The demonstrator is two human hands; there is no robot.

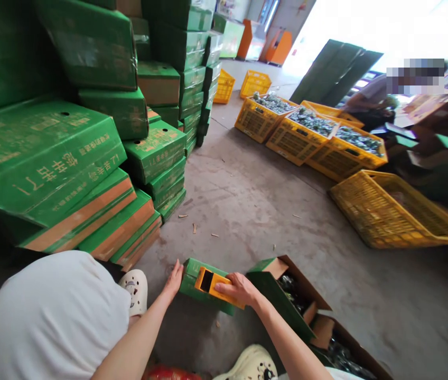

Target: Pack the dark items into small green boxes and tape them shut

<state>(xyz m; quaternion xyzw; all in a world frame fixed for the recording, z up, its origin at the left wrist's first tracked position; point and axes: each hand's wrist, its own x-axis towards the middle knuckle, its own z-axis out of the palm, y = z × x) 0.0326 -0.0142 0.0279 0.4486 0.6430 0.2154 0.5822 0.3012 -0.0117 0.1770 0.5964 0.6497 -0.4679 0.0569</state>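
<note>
A closed green cardboard box (191,288) sits on the floor between my feet. My right hand (240,289) is wrapped round a yellow tape dispenser (205,279) with a dark opening at its front, which rests on or just over the box top. It covers much of the box's right half. My left hand (174,279) lies against the box's left end, fingers stretched out and holding nothing. Just right of the box stands an open green box (277,301) with dark, plastic-wrapped contents. Another open box (361,343) with similar contents is nearer to me.
Stacked green boxes (45,153) rise along the left. Yellow crates (299,140) full of wrapped produce stand ahead to the right. A tilted yellow crate (398,216) lies nearer. Another person (370,95) works at the far right. Small scraps lie on the concrete floor (227,200).
</note>
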